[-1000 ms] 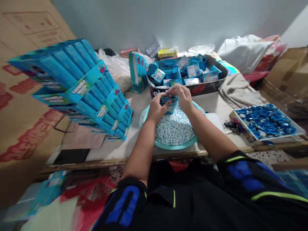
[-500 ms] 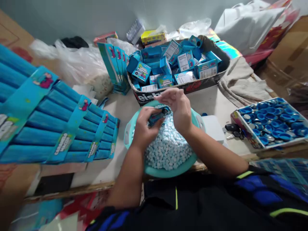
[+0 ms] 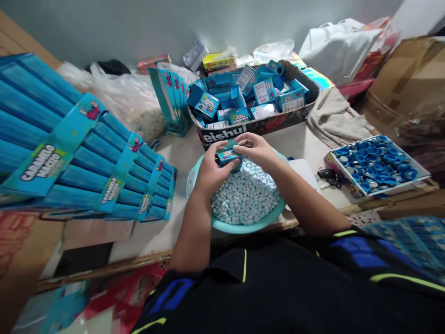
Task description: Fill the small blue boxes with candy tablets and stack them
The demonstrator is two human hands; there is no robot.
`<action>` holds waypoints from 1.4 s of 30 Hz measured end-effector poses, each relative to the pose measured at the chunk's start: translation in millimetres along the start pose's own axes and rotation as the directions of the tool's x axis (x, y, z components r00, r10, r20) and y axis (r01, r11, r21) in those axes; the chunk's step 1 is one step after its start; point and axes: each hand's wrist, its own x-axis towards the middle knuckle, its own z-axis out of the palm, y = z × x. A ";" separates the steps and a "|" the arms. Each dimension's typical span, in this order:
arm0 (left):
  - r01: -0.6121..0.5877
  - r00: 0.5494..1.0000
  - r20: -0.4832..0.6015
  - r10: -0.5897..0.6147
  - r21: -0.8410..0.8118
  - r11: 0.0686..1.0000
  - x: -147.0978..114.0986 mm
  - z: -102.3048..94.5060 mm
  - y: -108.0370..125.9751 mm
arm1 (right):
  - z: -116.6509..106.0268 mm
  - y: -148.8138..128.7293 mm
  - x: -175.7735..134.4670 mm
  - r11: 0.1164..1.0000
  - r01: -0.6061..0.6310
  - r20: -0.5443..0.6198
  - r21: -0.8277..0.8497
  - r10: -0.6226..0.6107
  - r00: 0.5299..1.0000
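Observation:
A small blue candy box (image 3: 226, 155) is gripped in my left hand (image 3: 212, 170), fingers and thumb wrapped round its sides. My right hand (image 3: 255, 149) pinches at the top of that box, at what looks like its raised flap. Both hands are over the far part of a turquoise basin (image 3: 239, 228). Pale blue and white candies (image 3: 243, 199) are heaped inside the basin. The exact hold of the right fingertips is partly hidden.
Behind the basin stands a black carton (image 3: 257, 132) of loose blue boxes. On the left are large blue display packs (image 3: 86, 162). To the right lie keys (image 3: 328, 176), a tray of blue caps (image 3: 378, 164), and a grey cloth (image 3: 333, 116).
My right hand has gone from raised flat beside the box to pinching its top. The box has turned so that its printed side shows. The view has shifted a little.

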 end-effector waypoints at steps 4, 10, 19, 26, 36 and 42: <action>-0.047 0.999 0.007 0.047 0.007 0.999 -2.0 -3.0 -2.8 | -5.4 5.5 6.9 0.989 -0.146 -0.031 -0.027 0.146 0.989; 0.013 0.995 -0.099 -0.011 0.013 1.000 1.5 -6.5 -10.6 | -21.6 15.0 -29.5 0.690 0.054 0.141 -0.722 0.071 0.987; 0.107 0.992 0.082 -0.099 -0.099 0.989 -1.8 -7.8 -3.7 | -4.4 1.8 -69.5 0.404 0.253 0.368 -0.879 0.236 0.899; 0.140 0.986 0.101 -0.131 -0.090 0.986 -8.1 -8.4 -3.7 | -2.9 7.6 -62.1 0.536 0.183 0.310 -0.824 0.157 0.938; 0.126 0.985 0.127 -0.113 -0.098 0.987 -11.3 -8.4 -0.8 | 4.4 -38.9 -44.8 0.884 0.274 -0.044 -0.380 -0.313 0.949; 0.155 0.974 0.176 -0.140 -0.074 0.985 -13.6 -10.8 6.1 | 22.3 -25.7 2.6 0.980 0.190 -0.192 -0.055 -0.197 0.961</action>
